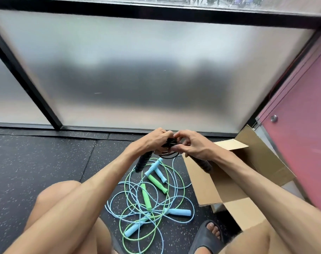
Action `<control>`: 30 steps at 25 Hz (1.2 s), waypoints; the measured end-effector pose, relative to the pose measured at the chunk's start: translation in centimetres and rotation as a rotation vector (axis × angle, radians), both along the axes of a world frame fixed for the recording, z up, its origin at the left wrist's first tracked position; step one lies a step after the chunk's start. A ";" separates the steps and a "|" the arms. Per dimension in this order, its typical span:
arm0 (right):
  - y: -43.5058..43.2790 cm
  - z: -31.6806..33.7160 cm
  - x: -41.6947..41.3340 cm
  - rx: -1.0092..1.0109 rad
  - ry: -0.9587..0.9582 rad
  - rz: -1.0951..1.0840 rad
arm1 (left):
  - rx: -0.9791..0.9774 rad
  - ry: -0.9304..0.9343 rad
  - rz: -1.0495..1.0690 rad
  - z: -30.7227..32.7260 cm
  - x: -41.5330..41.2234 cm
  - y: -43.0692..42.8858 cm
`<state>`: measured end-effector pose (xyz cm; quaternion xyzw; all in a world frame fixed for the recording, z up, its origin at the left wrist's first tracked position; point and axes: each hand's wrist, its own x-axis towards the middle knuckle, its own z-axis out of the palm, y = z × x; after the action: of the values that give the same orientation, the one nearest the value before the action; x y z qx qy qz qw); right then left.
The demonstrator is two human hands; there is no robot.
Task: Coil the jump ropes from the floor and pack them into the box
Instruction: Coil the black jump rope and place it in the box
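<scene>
Head view, hands: the left hand (156, 139) and the right hand (190, 143) are raised together above the floor, fingers curled and closed around one bundle.
Head view, held thing: a black jump rope (169, 146), its thin cord gathered in small loops between the two hands; some loops hang under the fingers.
Black handles, direction: the left handle (142, 163) hangs from the left hand, long axis sloping down and to the left; the right handle (203, 165) hangs from the right hand, long axis sloping down and to the right. Both look ribbed and matte.
Ropes on the floor: a green jump rope (146, 196) and blue jump ropes (179, 212) lie tangled in loose round loops, between the person's knees and just left of the box.
Handles on the floor: cylinder shape, soft foam look, pointing in different directions; the blue pair (157, 169) near the hands is crossed.
Box: a brown cardboard box (211, 182) with flaps open, at the right, under the right forearm; its inside is mostly hidden.
Floor: black rubber mat (37, 162) with small white specks.
Background: frosted glass panel (137, 70) in black frame; pink wall (306, 125) at the right.
Foot: a dark slide sandal (205, 239) near the box corner.
</scene>
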<state>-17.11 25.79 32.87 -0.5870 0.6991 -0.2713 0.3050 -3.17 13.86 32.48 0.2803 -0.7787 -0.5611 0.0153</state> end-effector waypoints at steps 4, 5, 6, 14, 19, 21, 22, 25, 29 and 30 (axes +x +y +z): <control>3.2 -0.3 -1.7 0.015 -0.099 -0.037 | 0.231 0.092 -0.061 -0.9 -2.2 1.8; 3.9 -0.4 -2.3 0.012 -0.105 -0.058 | 0.297 0.128 -0.067 -1.2 -2.8 2.4; 4.6 -0.4 -2.9 0.010 -0.104 -0.081 | 0.357 0.168 -0.058 -1.6 -3.5 3.0; 11.3 -1.7 -9.8 0.075 -0.132 -0.343 | 0.438 0.219 0.055 -5.2 -12.6 9.6; 14.8 -4.2 -13.8 0.179 -0.113 -0.494 | 0.439 0.065 -0.153 -7.7 -16.8 12.4; 15.7 -5.1 -15.3 0.200 -0.106 -0.545 | 0.485 0.083 -0.171 -9.4 -18.5 13.3; 16.0 -5.3 -15.9 0.203 -0.108 -0.573 | 0.509 0.086 -0.154 -10.1 -19.2 13.8; 16.5 -6.5 -18.2 0.201 -0.157 -0.642 | 0.546 0.047 -0.159 -12.4 -21.1 15.5; 16.2 -8.6 -20.5 0.262 -0.215 -0.704 | 0.555 0.009 -0.153 -15.7 -23.2 16.5; 16.1 -9.2 -21.0 0.304 -0.220 -0.717 | 0.568 0.015 -0.110 -16.6 -23.6 16.6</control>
<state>-38.13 41.88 23.66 -0.2217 0.8549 -0.3152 0.3474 -26.74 30.44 15.84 0.2267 -0.6042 -0.7588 -0.0884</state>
